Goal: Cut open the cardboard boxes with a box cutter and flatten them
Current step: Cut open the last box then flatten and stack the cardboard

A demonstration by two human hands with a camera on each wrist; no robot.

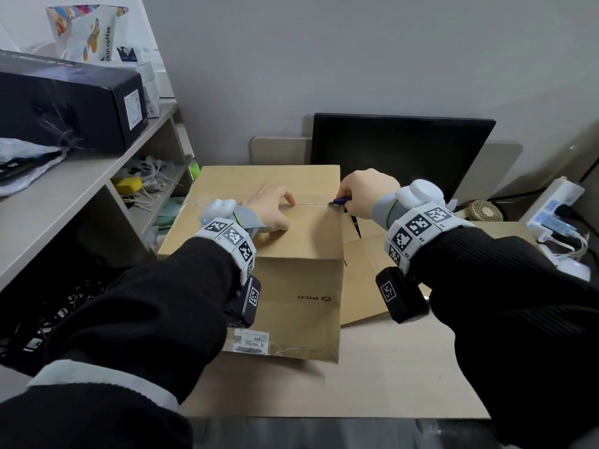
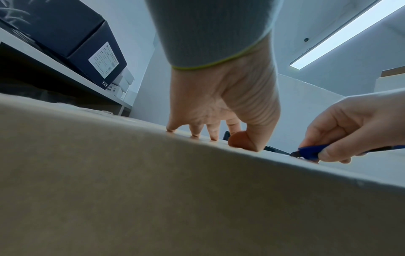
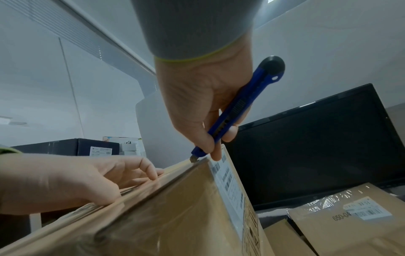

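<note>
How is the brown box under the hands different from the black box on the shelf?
The brown cardboard box stands on the desk under both hands; the black box lies on the shelf, untouched. The brown one is plain, with a small PICO mark; the black one is dark, with a white label on its end. Both appear closed.

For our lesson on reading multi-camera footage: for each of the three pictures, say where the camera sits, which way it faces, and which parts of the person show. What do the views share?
Head: worn on the head, looks forward and down at the cardboard box; both sleeves, left hand, right hand.
Left wrist: low over the box top, looks along the left hand pressing it.
Right wrist: looks along the right hand gripping the box cutter.
Shared: all three show both hands, box and cutter.
</note>
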